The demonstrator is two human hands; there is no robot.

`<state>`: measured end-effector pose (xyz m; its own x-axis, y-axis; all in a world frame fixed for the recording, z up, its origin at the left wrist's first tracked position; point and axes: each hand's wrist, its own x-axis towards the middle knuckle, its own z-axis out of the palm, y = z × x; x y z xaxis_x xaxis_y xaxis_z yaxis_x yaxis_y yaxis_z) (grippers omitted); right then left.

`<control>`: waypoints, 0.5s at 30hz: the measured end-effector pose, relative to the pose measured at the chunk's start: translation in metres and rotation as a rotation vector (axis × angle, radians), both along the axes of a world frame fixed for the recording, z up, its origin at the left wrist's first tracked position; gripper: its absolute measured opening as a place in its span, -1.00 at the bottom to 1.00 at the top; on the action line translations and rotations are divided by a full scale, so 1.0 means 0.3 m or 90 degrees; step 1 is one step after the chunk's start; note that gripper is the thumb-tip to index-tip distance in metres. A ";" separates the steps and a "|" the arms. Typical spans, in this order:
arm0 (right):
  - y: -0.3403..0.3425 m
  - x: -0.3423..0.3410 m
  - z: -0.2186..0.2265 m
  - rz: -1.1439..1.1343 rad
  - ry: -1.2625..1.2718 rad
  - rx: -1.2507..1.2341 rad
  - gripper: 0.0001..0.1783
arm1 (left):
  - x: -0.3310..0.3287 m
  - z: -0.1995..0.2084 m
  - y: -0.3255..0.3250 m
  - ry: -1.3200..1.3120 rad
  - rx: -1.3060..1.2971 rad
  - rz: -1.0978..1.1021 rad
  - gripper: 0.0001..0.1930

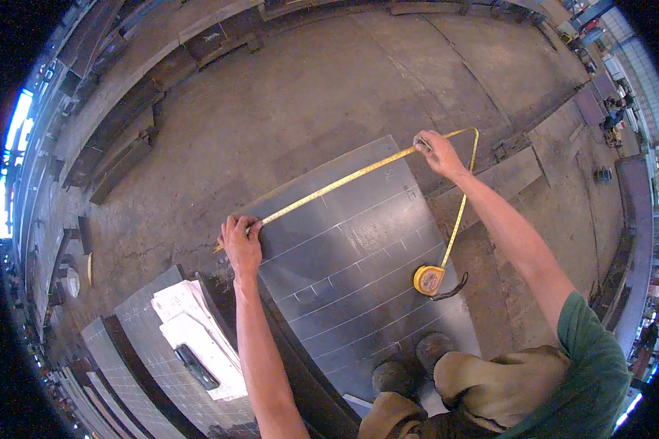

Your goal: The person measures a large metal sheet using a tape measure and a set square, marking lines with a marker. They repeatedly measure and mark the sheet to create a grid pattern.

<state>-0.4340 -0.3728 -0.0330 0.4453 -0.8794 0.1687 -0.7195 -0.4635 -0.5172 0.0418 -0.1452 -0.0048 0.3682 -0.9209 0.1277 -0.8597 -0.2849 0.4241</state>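
Note:
A yellow tape measure blade (337, 182) stretches across the far part of a dark steel plate (322, 293) marked with white lines. My left hand (240, 241) pinches the blade at the plate's left edge, and a short end sticks out past the fingers. At the far right corner, my right hand (438, 154) grips the blade, with something small and pale at the fingertips that I cannot make out. Beyond that hand the blade bends back toward me to its yellow case (427, 280), which lies on the plate's right side with a black strap.
To the left, papers (198, 329) and a black-handled object (196, 366) lie on another marked plate (150, 322). My boots (393, 379) stand on the near end of the measured plate. Long steel beams (124, 157) line the left side of the floor.

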 end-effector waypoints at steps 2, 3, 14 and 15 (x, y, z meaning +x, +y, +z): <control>-0.012 -0.017 -0.008 0.006 0.004 -0.019 -0.71 | -0.006 0.001 -0.006 0.002 0.005 -0.001 -0.87; -0.015 -0.025 -0.010 0.008 0.007 -0.028 -0.71 | -0.010 0.000 -0.010 -0.001 0.005 -0.001 -0.87; -0.006 0.013 0.035 -0.005 0.019 0.028 -0.80 | -0.010 0.009 -0.002 0.011 0.011 0.009 -0.87; -0.007 0.007 0.036 -0.004 0.020 0.027 -0.80 | -0.012 0.007 -0.004 0.012 0.007 0.008 -0.87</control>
<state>-0.4318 -0.3749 -0.0223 0.4445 -0.8881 0.1172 -0.7383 -0.4373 -0.5135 0.0380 -0.1464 -0.0027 0.3825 -0.9173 0.1105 -0.8475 -0.3008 0.4373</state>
